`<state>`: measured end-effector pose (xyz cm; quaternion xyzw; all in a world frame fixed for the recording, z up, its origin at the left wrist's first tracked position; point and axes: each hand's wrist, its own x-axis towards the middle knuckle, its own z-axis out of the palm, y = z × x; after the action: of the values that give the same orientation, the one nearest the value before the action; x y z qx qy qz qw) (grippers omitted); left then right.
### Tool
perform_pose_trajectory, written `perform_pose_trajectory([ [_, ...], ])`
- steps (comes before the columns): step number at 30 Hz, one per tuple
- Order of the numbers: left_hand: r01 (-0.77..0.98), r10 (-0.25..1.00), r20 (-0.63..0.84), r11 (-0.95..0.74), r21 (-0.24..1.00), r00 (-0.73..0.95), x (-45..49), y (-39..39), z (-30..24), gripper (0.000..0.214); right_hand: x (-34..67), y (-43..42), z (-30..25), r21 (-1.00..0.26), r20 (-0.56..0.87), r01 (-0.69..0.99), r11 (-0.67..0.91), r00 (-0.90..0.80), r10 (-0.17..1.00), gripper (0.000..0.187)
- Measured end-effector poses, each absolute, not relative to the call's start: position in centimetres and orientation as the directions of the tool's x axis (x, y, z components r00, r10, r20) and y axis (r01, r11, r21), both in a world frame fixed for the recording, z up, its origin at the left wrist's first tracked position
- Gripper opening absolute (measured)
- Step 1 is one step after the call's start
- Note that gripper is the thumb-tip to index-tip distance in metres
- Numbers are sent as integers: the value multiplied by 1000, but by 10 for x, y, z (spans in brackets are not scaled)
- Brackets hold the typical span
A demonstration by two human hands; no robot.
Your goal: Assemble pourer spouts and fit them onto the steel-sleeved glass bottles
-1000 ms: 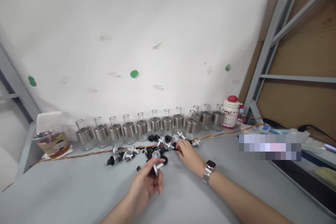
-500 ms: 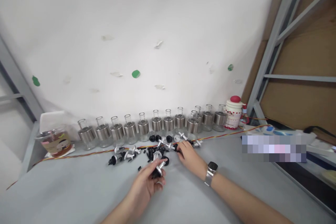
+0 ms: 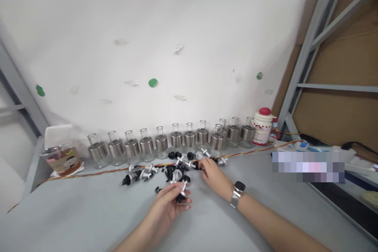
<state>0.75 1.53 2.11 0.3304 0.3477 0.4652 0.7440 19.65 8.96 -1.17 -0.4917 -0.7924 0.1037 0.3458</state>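
My left hand is closed around a silver-and-black bottle pour spout, held low over the grey table at the near side of a pile. My right hand, with a watch on its wrist, reaches into the right side of that pile. Its fingers are curled down by a black part, and what they grip is hidden. Around both hands lie loose black and silver pour spouts. A second group of pour spouts lies farther left.
Several glass bottles with steel sleeves stand in a row along the white wall. A twisted red-yellow cable runs before them. A red-lidded container stands at the right end and a clear labelled tub at the left. Grey frames flank the table.
My left hand has shifted slightly right and turned the pour spout a little, its fingers spread somewhat more. My right hand has barely moved.
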Motion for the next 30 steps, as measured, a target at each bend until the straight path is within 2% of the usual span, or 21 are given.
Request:
perform_pose_trajectory([
  [4,-511,939,-190,317,799,286,6,16,22,17,197,88,-11,-521,447,694,497,-274,852,27],
  [11,-531,904,-276,418,737,327,4,20,18,28,198,88,-14,-576,435,657,486,-258,863,28],
  [17,-492,913,-298,403,771,279,7,19,18,30,194,88,-10,-673,426,569,472,-223,876,24],
  [23,-296,920,-268,351,888,284,14,18,8,47,182,74,12,-820,350,417,393,-179,920,19],
  [26,-133,931,-216,264,955,295,17,14,-3,43,174,65,20,-909,247,285,304,-218,944,21],
  [30,95,975,-60,40,995,215,13,8,-5,31,167,55,25,-990,98,66,121,-278,955,23],
])
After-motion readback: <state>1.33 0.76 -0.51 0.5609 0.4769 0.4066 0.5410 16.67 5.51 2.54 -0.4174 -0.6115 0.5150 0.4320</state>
